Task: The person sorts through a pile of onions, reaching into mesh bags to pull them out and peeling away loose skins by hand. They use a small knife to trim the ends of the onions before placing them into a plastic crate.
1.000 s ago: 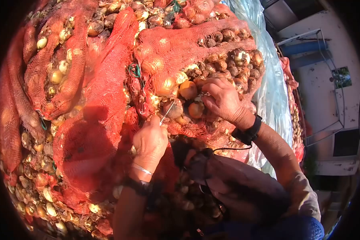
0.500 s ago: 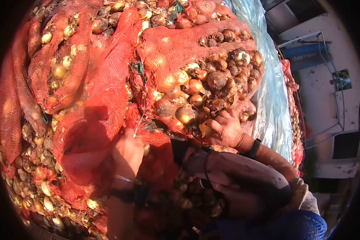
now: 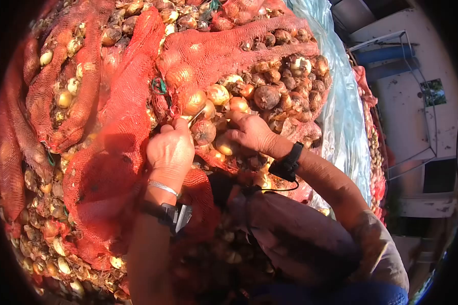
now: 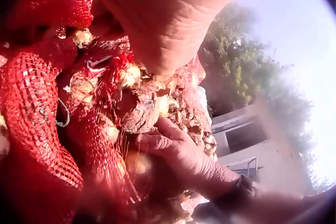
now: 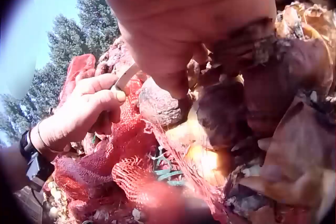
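My left hand (image 3: 171, 150) grips a small knife (image 5: 126, 76), its short blade sticking out past the thumb and forefinger. In the head view the blade reaches over the edge of a slit red mesh sack (image 3: 211, 51), beside a brown-skinned onion (image 3: 203, 132). To the right of that onion is my right hand (image 3: 254, 133), thumb and fingers spread apart and reaching down among the loose onions. In the left wrist view its thumb and forefinger are right by the brown-skinned onion (image 4: 137, 109). Its other fingers are hidden.
More red mesh sacks (image 3: 107, 168) of onions lie to the left, with loose onions (image 3: 51, 234) below them. A pale plastic sheet (image 3: 336, 122) runs along the right side of the pile. Beyond it are a metal frame (image 3: 423, 91) and a pale wall.
The left hand with the knife has moved up toward the onions after dipping lower. My right hand went down to the sack's lower edge, then came back up and left among the onions.
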`<state>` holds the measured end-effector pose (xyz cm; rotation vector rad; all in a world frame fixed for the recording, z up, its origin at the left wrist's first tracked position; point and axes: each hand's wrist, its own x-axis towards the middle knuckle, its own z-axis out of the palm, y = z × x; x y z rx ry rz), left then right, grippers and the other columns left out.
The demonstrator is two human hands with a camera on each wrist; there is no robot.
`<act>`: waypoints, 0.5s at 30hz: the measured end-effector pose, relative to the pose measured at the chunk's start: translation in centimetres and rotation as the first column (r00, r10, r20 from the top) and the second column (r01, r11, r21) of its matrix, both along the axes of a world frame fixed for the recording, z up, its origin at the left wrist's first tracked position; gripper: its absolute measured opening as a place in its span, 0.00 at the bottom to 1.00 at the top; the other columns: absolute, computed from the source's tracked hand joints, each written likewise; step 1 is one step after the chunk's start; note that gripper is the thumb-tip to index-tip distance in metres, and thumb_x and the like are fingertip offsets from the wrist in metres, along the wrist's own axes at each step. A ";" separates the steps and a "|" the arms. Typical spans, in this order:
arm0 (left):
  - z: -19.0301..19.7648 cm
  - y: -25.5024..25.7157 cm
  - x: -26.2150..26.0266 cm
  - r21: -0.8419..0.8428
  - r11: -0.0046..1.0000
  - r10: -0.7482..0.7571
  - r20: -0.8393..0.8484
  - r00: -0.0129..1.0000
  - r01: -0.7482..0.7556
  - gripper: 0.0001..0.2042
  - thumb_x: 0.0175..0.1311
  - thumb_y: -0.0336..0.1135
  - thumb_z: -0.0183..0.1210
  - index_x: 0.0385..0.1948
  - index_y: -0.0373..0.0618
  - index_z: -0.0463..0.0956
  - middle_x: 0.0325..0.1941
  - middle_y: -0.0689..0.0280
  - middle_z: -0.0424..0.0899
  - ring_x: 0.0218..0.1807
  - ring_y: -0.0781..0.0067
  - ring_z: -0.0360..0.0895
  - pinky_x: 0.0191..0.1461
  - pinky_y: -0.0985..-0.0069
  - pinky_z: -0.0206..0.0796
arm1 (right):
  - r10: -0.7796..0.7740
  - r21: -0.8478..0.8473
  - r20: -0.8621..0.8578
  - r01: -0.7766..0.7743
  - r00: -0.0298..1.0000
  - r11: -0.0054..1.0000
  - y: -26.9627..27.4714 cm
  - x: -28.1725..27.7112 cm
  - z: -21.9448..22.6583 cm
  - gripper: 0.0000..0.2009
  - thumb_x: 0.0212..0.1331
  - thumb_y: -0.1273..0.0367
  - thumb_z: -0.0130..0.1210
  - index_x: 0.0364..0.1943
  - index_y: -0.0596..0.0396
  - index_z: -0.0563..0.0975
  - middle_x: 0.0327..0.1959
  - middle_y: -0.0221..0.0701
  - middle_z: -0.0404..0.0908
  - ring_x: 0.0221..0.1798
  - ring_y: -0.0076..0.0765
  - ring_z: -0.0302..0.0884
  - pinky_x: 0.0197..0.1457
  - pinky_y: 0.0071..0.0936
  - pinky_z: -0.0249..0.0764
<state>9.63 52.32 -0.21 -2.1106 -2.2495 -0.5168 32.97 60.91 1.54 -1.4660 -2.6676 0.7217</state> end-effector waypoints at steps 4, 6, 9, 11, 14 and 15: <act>-1.1 -2.8 -4.4 -0.036 0.997 0.066 -0.002 0.998 -0.066 0.08 0.61 0.39 0.59 0.35 0.47 0.75 0.29 0.56 0.83 0.24 0.52 0.83 0.25 0.58 0.74 | -0.129 -0.232 0.148 0.161 0.981 0.959 -2.7 -5.9 0.0 0.41 0.49 0.54 0.67 0.71 0.42 0.63 0.69 0.60 0.57 0.66 0.70 0.65 0.66 0.52 0.69; -2.1 -4.0 -6.5 -0.084 0.986 0.143 0.009 0.990 -0.142 0.08 0.63 0.40 0.58 0.36 0.47 0.74 0.28 0.55 0.83 0.25 0.51 0.83 0.25 0.57 0.74 | -0.057 -0.046 0.163 0.066 0.985 0.997 -4.6 -6.6 -0.5 0.41 0.48 0.55 0.68 0.71 0.39 0.63 0.70 0.60 0.56 0.66 0.72 0.63 0.67 0.55 0.68; -1.5 -5.0 -6.3 -0.195 0.953 0.238 0.013 0.971 -0.231 0.08 0.66 0.41 0.55 0.39 0.49 0.73 0.26 0.53 0.82 0.28 0.49 0.83 0.29 0.54 0.74 | 0.087 0.225 0.171 -0.125 0.981 0.966 -7.0 -7.1 -1.3 0.40 0.46 0.57 0.69 0.69 0.33 0.67 0.72 0.61 0.54 0.67 0.77 0.60 0.68 0.63 0.65; -1.2 -5.0 -5.6 -0.288 0.920 0.319 0.152 0.935 -0.267 0.09 0.66 0.41 0.56 0.37 0.47 0.72 0.26 0.51 0.82 0.28 0.47 0.83 0.31 0.53 0.74 | 0.238 0.228 0.231 -0.290 0.943 0.929 -6.7 -6.1 -1.2 0.36 0.47 0.56 0.68 0.66 0.35 0.71 0.71 0.59 0.56 0.66 0.77 0.61 0.67 0.63 0.65; -2.2 -5.6 -5.3 -0.243 0.926 0.340 0.201 0.919 -0.289 0.09 0.65 0.40 0.56 0.37 0.46 0.73 0.27 0.48 0.82 0.29 0.43 0.82 0.33 0.51 0.73 | 0.206 0.122 0.066 -0.212 0.976 0.970 -3.2 -2.8 -0.2 0.27 0.55 0.56 0.63 0.62 0.38 0.75 0.62 0.41 0.73 0.57 0.56 0.75 0.59 0.52 0.74; -2.4 -6.1 -5.0 -0.250 0.921 0.350 0.200 0.915 -0.298 0.09 0.65 0.40 0.56 0.37 0.46 0.73 0.27 0.48 0.82 0.29 0.43 0.82 0.33 0.51 0.73 | 0.103 0.084 0.002 -0.103 0.995 0.991 -1.2 -1.9 -1.0 0.26 0.56 0.56 0.62 0.61 0.39 0.76 0.55 0.39 0.79 0.52 0.52 0.79 0.56 0.49 0.77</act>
